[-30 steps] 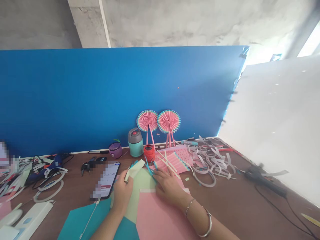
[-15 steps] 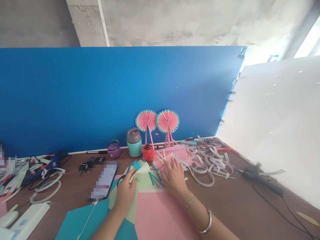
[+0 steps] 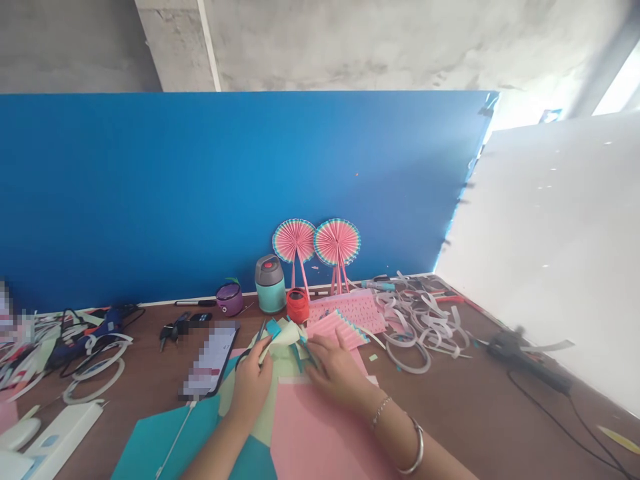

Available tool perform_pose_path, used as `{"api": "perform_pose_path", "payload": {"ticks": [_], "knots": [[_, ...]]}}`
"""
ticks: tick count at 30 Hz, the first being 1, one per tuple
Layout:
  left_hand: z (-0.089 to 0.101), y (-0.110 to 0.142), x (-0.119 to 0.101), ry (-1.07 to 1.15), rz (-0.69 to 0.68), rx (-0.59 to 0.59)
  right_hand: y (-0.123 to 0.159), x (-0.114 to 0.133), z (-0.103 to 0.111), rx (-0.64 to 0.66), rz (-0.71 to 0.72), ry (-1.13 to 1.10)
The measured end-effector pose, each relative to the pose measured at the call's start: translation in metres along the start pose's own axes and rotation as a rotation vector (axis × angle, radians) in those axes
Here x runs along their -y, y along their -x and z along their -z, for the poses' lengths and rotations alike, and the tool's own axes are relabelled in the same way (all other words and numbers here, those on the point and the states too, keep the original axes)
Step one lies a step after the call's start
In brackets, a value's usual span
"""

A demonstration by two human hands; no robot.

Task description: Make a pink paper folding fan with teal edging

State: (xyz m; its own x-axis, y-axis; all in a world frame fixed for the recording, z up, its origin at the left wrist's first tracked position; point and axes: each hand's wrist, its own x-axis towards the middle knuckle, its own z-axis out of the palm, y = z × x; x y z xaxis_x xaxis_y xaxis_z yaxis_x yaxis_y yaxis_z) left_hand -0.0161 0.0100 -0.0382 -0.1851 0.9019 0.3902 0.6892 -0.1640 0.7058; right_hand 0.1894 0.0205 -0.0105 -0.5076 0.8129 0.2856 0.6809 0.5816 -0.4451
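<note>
My left hand (image 3: 253,379) is closed around a pair of dark scissors (image 3: 261,331); the blades point up and away. Its fingertips also touch a curled pale green paper piece (image 3: 285,336) with a blue bit on it. My right hand (image 3: 339,375) lies low over the paper, fingers stretched out to the left, touching thin blue and pale green strips. Partly under that hand is a pink sheet (image 3: 320,433). Just beyond its fingers lies a pleated pink paper (image 3: 339,328) with a striped edge. Green and blue sheets (image 3: 170,437) spread beneath my left arm.
Two round pink paper fans (image 3: 295,241) lean on the blue partition (image 3: 175,200). Before them stand a teal jar (image 3: 271,293), red twine (image 3: 298,306) and a purple cup (image 3: 229,300). A phone (image 3: 213,360) lies left; curled white strips (image 3: 425,323) and a glue gun (image 3: 525,360) right.
My right hand has moved left and nearer, off the pleated pink paper, and the thin strips have shifted left toward my left hand. My left hand stays in place with the scissors.
</note>
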Motion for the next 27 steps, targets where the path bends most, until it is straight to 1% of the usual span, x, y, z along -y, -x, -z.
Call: {"api": "perform_pose_path", "payload": {"ticks": [3,5,8,10,12,15,17,20,22,23,25,27], "knots": [[-0.001,-0.001,0.001,0.002,0.006,-0.012,0.004,0.010,0.002,0.102,0.103,-0.050],[-0.001,-0.001,0.002,0.008,0.015,-0.011,0.006,0.012,0.002,0.149,0.147,-0.070],[-0.001,-0.002,0.002,0.024,0.022,-0.020,0.006,0.008,0.001,0.187,0.178,-0.086],[-0.001,-0.002,0.002,0.029,0.027,-0.026,0.006,0.003,-0.001,0.195,0.163,-0.084],[-0.001,-0.002,0.002,0.023,0.021,-0.025,0.005,-0.001,-0.001,0.183,0.114,-0.078],[-0.001,-0.001,0.002,0.004,-0.010,0.010,0.003,-0.003,0.001,0.155,0.057,-0.079],[-0.001,0.000,0.000,0.000,-0.038,0.059,0.002,-0.004,0.003,0.117,0.014,-0.058],[-0.002,0.002,-0.005,0.008,-0.077,0.143,0.000,-0.007,0.004,0.029,-0.110,0.025],[-0.003,0.003,-0.007,0.005,-0.079,0.195,-0.001,-0.009,0.003,-0.001,-0.160,0.054],[-0.004,0.004,-0.007,0.002,-0.076,0.221,-0.001,-0.011,0.003,-0.004,-0.161,0.055],[-0.005,0.006,-0.005,-0.006,-0.083,0.273,-0.001,-0.013,0.000,0.003,-0.119,0.053],[-0.006,0.007,-0.003,-0.013,-0.121,0.317,0.000,-0.015,-0.004,-0.002,-0.076,0.074]]}}
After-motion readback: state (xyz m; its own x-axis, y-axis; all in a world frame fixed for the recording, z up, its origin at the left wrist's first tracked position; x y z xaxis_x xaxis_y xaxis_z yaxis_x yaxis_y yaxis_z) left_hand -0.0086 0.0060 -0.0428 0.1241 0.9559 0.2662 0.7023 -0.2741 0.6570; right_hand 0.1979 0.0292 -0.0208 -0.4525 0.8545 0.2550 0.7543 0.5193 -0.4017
